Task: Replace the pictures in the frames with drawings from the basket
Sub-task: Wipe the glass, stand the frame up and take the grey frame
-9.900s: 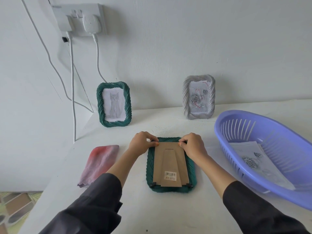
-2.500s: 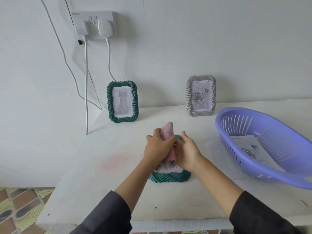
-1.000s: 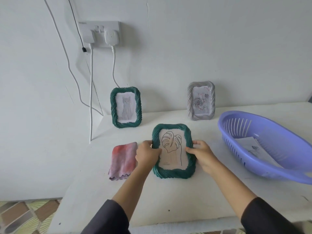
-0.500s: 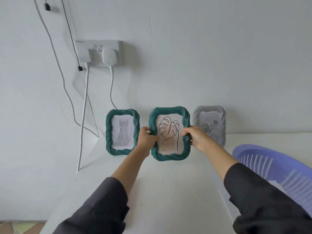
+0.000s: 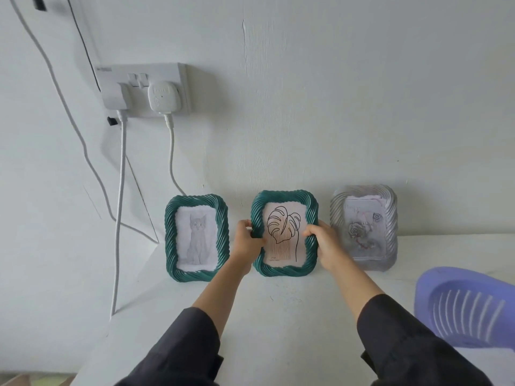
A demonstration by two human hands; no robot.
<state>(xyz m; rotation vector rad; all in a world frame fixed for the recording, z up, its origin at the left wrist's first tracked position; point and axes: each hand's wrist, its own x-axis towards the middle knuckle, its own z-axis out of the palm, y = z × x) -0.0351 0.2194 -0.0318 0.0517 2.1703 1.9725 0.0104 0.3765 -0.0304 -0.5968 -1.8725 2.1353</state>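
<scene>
A green twisted-rim frame (image 5: 284,270) with a line drawing of a leaf stands upright on the white table (image 5: 278,316), near the wall. My left hand (image 5: 246,243) grips its left edge and my right hand (image 5: 324,242) grips its right edge. To its left stands a second green frame (image 5: 196,274) holding a cat drawing. A silver frame (image 5: 390,227) with a rose picture stands to its right. The purple basket (image 5: 468,305) shows at the lower right; its contents are out of view.
A wall socket (image 5: 142,89) with two plugs sits above the frames. White cables (image 5: 119,218) hang from it to the table's left edge. The table's left edge drops off beside the cat frame.
Both hands lifted the leaf frame off the table, carried it back and set it upright between the cat frame and the silver frame. The pink cloth has left the view.
</scene>
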